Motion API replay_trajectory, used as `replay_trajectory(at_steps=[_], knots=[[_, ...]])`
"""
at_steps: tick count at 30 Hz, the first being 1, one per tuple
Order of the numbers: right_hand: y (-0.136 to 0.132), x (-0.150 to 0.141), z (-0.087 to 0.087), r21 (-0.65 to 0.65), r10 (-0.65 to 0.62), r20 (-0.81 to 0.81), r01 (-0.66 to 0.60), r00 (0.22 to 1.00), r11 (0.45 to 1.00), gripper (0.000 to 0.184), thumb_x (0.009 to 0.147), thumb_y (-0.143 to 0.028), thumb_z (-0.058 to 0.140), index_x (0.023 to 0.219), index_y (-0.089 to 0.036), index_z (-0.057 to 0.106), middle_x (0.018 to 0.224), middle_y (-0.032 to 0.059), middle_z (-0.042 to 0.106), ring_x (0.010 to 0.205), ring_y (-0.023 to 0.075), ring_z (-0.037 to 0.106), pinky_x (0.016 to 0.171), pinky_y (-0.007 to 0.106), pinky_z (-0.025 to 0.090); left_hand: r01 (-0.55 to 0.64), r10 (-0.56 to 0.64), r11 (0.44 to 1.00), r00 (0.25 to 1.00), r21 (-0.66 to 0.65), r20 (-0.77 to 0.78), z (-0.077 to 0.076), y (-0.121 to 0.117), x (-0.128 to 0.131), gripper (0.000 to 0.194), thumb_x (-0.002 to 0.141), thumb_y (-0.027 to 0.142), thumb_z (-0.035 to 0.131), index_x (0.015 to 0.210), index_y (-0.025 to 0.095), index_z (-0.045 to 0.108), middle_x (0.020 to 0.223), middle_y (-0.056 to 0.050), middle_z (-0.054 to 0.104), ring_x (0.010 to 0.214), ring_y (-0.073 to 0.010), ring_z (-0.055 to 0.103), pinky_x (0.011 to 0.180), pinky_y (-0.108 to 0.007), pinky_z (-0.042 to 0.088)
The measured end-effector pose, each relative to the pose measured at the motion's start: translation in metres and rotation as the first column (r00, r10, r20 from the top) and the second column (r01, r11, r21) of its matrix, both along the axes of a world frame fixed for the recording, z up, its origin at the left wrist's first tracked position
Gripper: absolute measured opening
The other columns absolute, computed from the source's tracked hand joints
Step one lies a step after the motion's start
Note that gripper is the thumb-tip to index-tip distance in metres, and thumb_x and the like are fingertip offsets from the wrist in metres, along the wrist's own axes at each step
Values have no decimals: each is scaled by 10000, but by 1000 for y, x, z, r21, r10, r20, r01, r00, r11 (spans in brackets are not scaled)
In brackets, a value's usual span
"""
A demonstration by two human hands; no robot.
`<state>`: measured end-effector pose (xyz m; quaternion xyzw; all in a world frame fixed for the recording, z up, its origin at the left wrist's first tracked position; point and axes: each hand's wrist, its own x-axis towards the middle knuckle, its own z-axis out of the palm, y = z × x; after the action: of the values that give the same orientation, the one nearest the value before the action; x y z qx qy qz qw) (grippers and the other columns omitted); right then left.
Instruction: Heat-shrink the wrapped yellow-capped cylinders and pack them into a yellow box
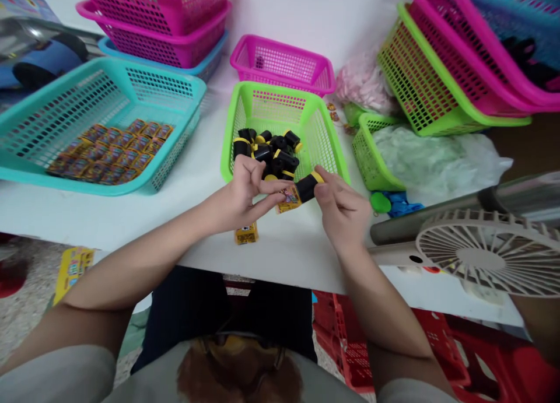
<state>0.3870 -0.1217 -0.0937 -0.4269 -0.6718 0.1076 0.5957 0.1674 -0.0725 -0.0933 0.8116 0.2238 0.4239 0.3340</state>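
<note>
My left hand [242, 193] pinches a small printed yellow-orange box [289, 200] between thumb and fingers, above the front of the table. From the right, my right hand [345, 213] grips a short black cylinder with a yellow end [307, 187]. The cylinder's left end meets the box; how far it is inside, I cannot tell. Just behind my hands, a lime-green basket [336, 140] holds a heap of similar black cylinders [262, 153] with yellow ends. Below my left hand, a second small yellow box [246, 234] lies on the white table [289, 257].
A turquoise basket [175, 140] with rows of small printed boxes [114, 152] is at left. Stacked pink baskets [192, 47] and one pink basket [284, 70] stand behind. At right are tilted baskets [415, 70], a plastic bag [433, 158] and a fan [481, 257].
</note>
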Motion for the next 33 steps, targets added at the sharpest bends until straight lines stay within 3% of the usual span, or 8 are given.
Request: replay_trajectory(at_steps=[3, 6, 11, 15, 19, 22, 28, 33], knots=[[1, 2, -1, 120, 10, 113, -24, 994, 993, 290, 994, -364, 671, 1265, -376, 774, 1003, -7, 785, 886, 153, 734, 907, 402, 644, -5, 8, 993, 1000, -114, 28, 0, -5, 0, 402, 940, 490, 751, 1020, 278, 420, 1050, -68, 720, 1010, -259, 804, 935, -480, 686], [2, 5, -1, 215, 7, 216, -55, 976, 975, 350, 1001, -316, 655, 1338, -362, 738, 1040, 16, 788, 917, 164, 734, 867, 396, 637, 40, -21, 969, 996, -242, 82, 1, -10, -1, 486, 931, 540, 756, 972, 285, 345, 1062, -65, 716, 942, -259, 822, 761, -400, 700], [6, 5, 0, 354, 23, 338, -149, 941, 923, 395, 977, -265, 685, 1364, -337, 712, 1056, 41, 769, 958, 174, 724, 841, 374, 617, 174, -120, 897, 981, -406, 156, 9, -13, 0, 589, 876, 515, 827, 976, 291, 292, 1021, -30, 755, 804, -222, 812, 715, -414, 699], [5, 2, -2, 392, 11, 372, -168, 928, 904, 439, 967, -273, 706, 1404, -314, 680, 1062, 51, 745, 966, 168, 712, 864, 365, 613, 106, -31, 917, 980, -384, 195, 8, -17, 6, 634, 832, 454, 865, 980, 293, 271, 1046, -51, 767, 976, -261, 820, 796, -416, 704], [-2, -2, -3, 250, 3, 371, -103, 929, 963, 449, 1095, -369, 418, 1501, -335, 607, 1294, 92, 675, 1178, 201, 676, 933, 391, 619, 3, 55, 949, 983, -316, 176, 3, -22, 9, 618, 846, 422, 851, 1025, 293, 273, 1051, -39, 780, 1090, -261, 801, 871, -420, 692], [-7, -3, -3, 285, -55, 329, -43, 943, 957, 528, 1105, -381, 328, 1611, -364, 481, 1353, 95, 618, 1252, 217, 625, 1009, 420, 592, -9, 69, 962, 974, -272, 214, 3, -24, 8, 638, 850, 378, 857, 999, 300, 242, 1031, -13, 795, 1110, -235, 796, 894, -408, 687], [-11, -11, -5, 321, -61, 428, -89, 901, 943, 586, 1056, -333, 450, 1640, -351, 403, 1307, 91, 615, 1238, 228, 625, 1051, 429, 560, -49, 141, 956, 942, -290, 306, 1, -30, 9, 705, 809, 385, 902, 960, 305, 217, 969, 21, 801, 1021, -207, 812, 924, -405, 685], [-7, -26, -15, 388, -210, 539, -19, 816, 922, 747, 947, -395, 663, 1617, -246, 368, 1265, 122, 605, 1208, 245, 602, 1028, 424, 540, -121, 193, 960, 941, -254, 279, -6, -27, 12, 641, 870, 444, 837, 1027, 304, 231, 1011, -2, 794, 1018, -188, 803, 908, -367, 664]])
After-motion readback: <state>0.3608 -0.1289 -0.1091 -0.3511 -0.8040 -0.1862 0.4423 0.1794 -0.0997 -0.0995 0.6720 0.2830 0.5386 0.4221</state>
